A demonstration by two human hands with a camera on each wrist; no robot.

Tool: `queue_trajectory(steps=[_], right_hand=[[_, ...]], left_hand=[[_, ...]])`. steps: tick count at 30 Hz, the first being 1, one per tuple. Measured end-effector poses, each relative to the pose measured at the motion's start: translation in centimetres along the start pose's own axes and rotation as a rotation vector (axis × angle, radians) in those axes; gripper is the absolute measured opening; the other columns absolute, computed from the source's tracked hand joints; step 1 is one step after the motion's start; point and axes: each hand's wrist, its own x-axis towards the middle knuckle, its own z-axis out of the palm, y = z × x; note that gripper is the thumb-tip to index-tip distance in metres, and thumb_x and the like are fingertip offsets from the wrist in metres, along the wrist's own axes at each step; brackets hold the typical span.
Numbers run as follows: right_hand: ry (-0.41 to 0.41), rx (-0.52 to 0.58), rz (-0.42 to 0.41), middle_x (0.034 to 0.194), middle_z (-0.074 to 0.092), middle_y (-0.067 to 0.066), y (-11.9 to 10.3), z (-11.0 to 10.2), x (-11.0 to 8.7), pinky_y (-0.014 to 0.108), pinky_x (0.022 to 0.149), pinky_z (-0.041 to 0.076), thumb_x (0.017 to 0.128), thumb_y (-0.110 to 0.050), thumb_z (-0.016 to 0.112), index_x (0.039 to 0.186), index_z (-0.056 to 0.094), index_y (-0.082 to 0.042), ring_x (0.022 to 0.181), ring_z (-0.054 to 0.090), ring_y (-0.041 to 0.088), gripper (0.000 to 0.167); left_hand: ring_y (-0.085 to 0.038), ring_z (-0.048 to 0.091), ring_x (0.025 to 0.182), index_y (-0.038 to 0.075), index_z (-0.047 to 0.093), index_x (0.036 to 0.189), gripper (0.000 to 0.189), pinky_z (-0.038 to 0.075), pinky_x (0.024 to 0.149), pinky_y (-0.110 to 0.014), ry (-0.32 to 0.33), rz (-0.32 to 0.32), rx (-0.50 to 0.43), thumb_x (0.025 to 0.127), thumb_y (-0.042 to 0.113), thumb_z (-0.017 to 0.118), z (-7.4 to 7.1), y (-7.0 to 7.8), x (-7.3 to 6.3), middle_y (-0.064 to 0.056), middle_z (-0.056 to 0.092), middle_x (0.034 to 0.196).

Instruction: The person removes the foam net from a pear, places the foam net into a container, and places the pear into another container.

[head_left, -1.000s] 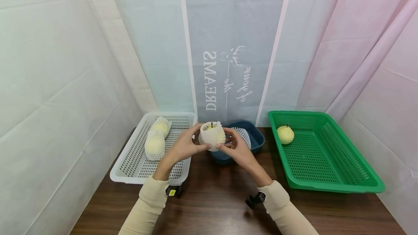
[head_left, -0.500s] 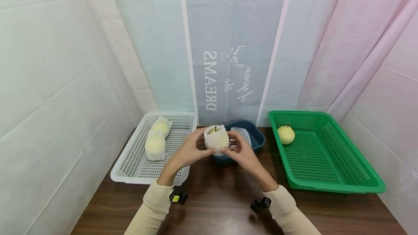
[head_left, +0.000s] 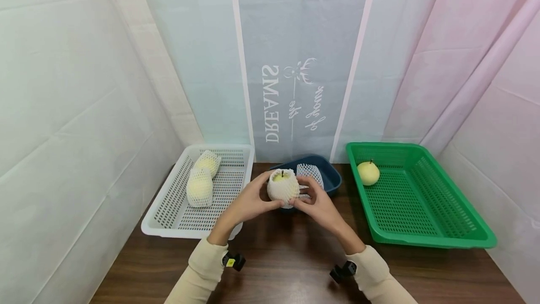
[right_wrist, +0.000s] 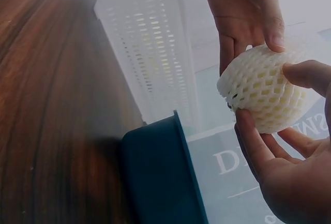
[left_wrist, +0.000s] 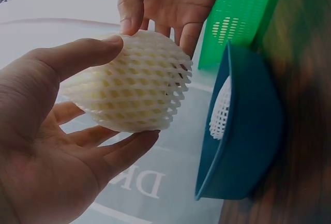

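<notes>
A yellow pear [head_left: 281, 178] with a dark stem sits inside a white foam net sleeve [left_wrist: 135, 81], held up in front of the blue bin. My left hand [head_left: 252, 201] grips it from the left, thumb on the near side and fingers around the far side. From the right, my right hand [head_left: 317, 204] holds the same wrapped pear between thumb and fingers. In the right wrist view the net [right_wrist: 266, 89] hugs the fruit, and both thumbs press on it. The pear's top shows through the sleeve's open upper end in the head view.
Behind the hands stands a blue bin [head_left: 333, 177] with more white foam netting [head_left: 310, 172] in it. A white basket [head_left: 152, 226] on the left holds two net-wrapped pears [head_left: 200, 189]. On the right, a green basket [head_left: 422, 243] contains one bare pear [head_left: 368, 173].
Both hands have moved slightly right and nearer the body, carrying the wrapped pear with them. More of the blue bin shows behind it. The baskets have stayed in place.
</notes>
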Motion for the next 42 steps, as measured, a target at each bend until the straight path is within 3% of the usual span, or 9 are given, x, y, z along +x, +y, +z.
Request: queue_trajectory(steps=[7,13,18,24,32,42], right_hand=[[-0.014,-0.038,0.003,0.156,0.047,0.023,0.5,-0.5,-0.8,0.028,0.094,0.059,0.099,-0.009,0.075,0.156,0.044,-0.006,0.129,0.058,0.04,0.065],[-0.027,-0.051,0.058,0.156,0.045,0.023,0.9,-0.9,-1.2,0.029,0.091,0.061,0.099,-0.01,0.076,0.156,0.043,-0.006,0.129,0.062,0.039,0.066],[-0.046,-0.092,0.078,0.154,0.049,0.025,1.3,-1.2,-1.6,0.029,0.092,0.061,0.098,-0.012,0.077,0.153,0.046,-0.004,0.125,0.067,0.036,0.064],[-0.07,-0.17,0.042,0.15,0.051,0.028,1.9,-1.5,-2.3,0.031,0.091,0.061,0.098,-0.014,0.078,0.152,0.046,-0.001,0.117,0.069,0.032,0.064],[-0.04,-0.316,0.03,0.135,0.067,0.014,3.0,-1.7,-3.1,0.047,0.099,0.058,0.093,-0.024,0.084,0.147,0.055,-0.008,0.115,0.066,0.023,0.063],[-0.069,-0.222,0.0,0.133,0.064,0.02,3.6,-1.9,-3.7,0.049,0.098,0.059,0.09,-0.012,0.086,0.144,0.054,-0.001,0.113,0.068,0.017,0.063]], left_hand=[[-0.032,0.065,0.126,0.019,0.045,0.16,0.08,0.058,0.096,-0.059,-0.001,0.002,-0.066,0.092,0.023,0.087,1.2,-0.4,-0.4,-0.01,0.056,0.154],[-0.032,0.065,0.125,0.017,0.046,0.159,0.079,0.057,0.098,-0.061,0.026,0.01,-0.061,0.091,0.022,0.087,2.2,-0.7,-0.8,-0.01,0.056,0.153],[-0.028,0.064,0.127,0.013,0.047,0.157,0.078,0.057,0.102,-0.053,0.042,0.032,-0.039,0.091,0.02,0.087,3.1,-1.2,-1.1,-0.011,0.056,0.151],[-0.023,0.063,0.127,0.012,0.05,0.154,0.076,0.057,0.103,-0.044,0.05,0.025,-0.044,0.088,0.017,0.088,4.1,-1.5,-1.4,-0.008,0.058,0.149],[-0.021,0.062,0.128,0.013,0.05,0.154,0.076,0.057,0.103,-0.039,0.042,0.021,-0.014,0.089,0.021,0.088,5.3,-2.1,-2.0,-0.006,0.058,0.148],[-0.019,0.061,0.129,0.017,0.053,0.152,0.076,0.057,0.102,-0.034,0.068,0.042,0.009,0.087,0.021,0.09,6.5,-2.9,-2.5,-0.003,0.059,0.147]])
